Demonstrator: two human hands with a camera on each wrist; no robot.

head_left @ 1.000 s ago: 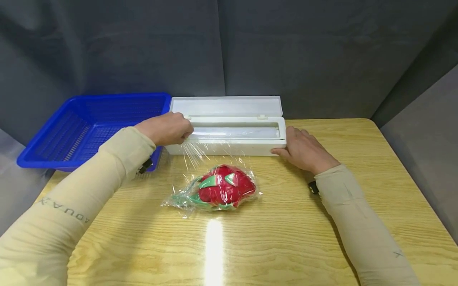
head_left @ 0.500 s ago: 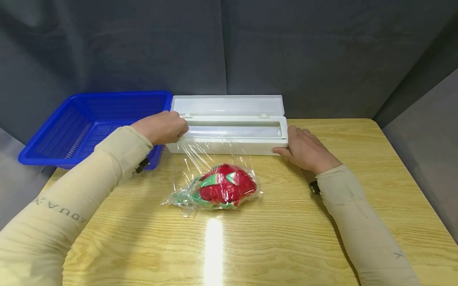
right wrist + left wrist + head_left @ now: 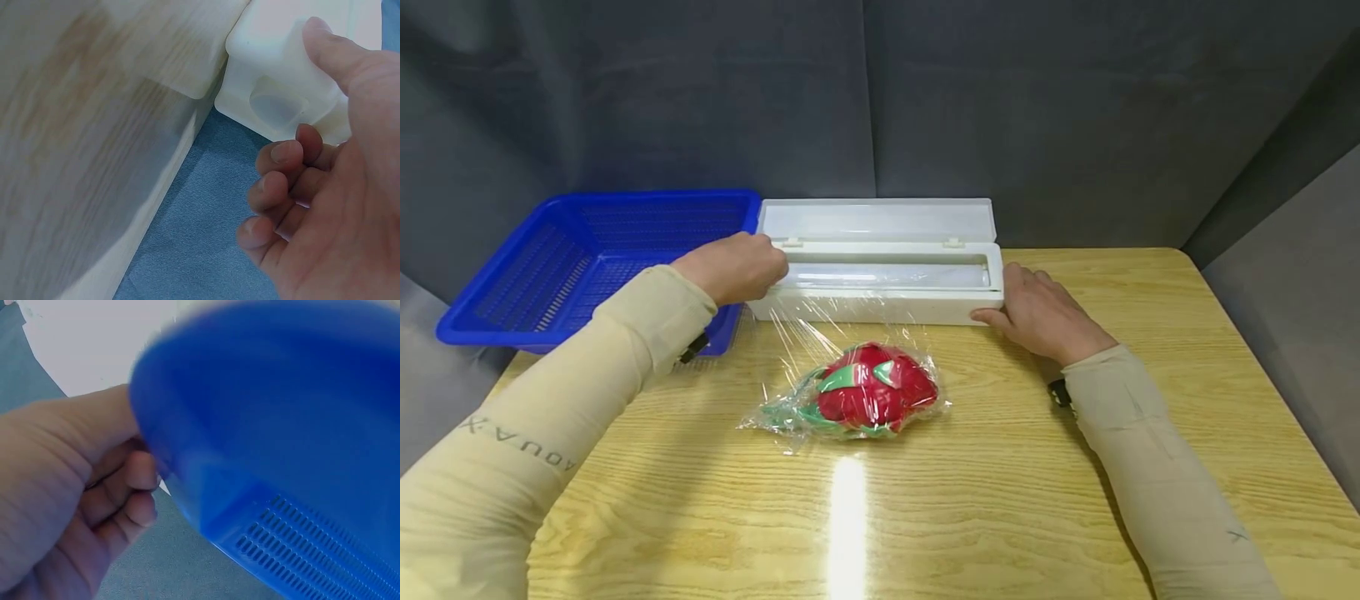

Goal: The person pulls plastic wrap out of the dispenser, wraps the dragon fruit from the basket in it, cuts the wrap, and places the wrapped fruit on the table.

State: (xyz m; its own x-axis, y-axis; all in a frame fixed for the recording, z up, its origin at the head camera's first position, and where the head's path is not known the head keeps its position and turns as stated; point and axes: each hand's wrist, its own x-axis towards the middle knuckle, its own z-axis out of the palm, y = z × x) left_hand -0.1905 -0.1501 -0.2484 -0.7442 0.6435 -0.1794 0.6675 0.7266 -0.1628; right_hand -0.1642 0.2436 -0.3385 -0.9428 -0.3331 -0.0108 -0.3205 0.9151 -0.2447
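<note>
A long white plastic wrap dispenser lies with its lid up, a roll of film inside. Clear plastic wrap runs in tight creases from its front to a red-and-green dragon fruit covered in film. My left hand, fingers curled, grips at the dispenser's left front edge, where the film gathers under it. In the left wrist view the basket rim hides its thumb tip, so I cannot tell exactly what it pinches. My right hand grips the dispenser's right end, thumb on the front face.
A blue plastic basket stands at the left, against the dispenser's left end. A wooden table lies under everything, with its right edge beyond my right arm. Grey cloth walls rise at the back and sides.
My left hand has slid a little left along the dispenser's front, and the film creases below it have shifted left too. The right hand keeps its grip; the dragon fruit stays put.
</note>
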